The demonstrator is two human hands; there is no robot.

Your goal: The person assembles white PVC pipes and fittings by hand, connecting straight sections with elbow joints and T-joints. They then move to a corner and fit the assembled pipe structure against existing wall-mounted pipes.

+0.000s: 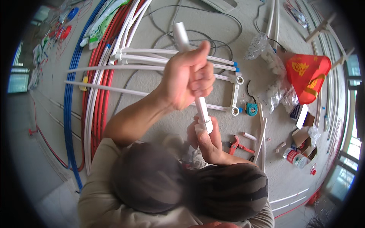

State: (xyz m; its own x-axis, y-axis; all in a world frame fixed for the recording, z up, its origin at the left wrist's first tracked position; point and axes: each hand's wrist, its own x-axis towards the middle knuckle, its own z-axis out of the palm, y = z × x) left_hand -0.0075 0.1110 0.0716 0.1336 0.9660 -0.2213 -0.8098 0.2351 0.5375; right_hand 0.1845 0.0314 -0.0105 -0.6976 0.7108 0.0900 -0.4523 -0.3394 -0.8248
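A short white plastic pipe (203,108) slants across the space over my knees. My left hand (190,76) is closed round its middle, with the thumb up along it; the blurred upper end sticks out beyond the fist and looks thicker. At the lower end is a white pipe fitting (205,125), gripped by the fingers of my right hand (211,142). Whether the pipe is fully seated in that fitting, I cannot tell. Beyond my left hand, long white pipes lie on the floor, joined to a white bracket (235,95) with round fittings.
To the right lie a red pipe cutter (236,145), a teal tape measure (251,109), a red bag (308,78), a plastic bottle (295,157) and opened boxes. Blue pipes (68,98) and red pipes (99,102) run along the left. Grey cable (235,22) loops at the back.
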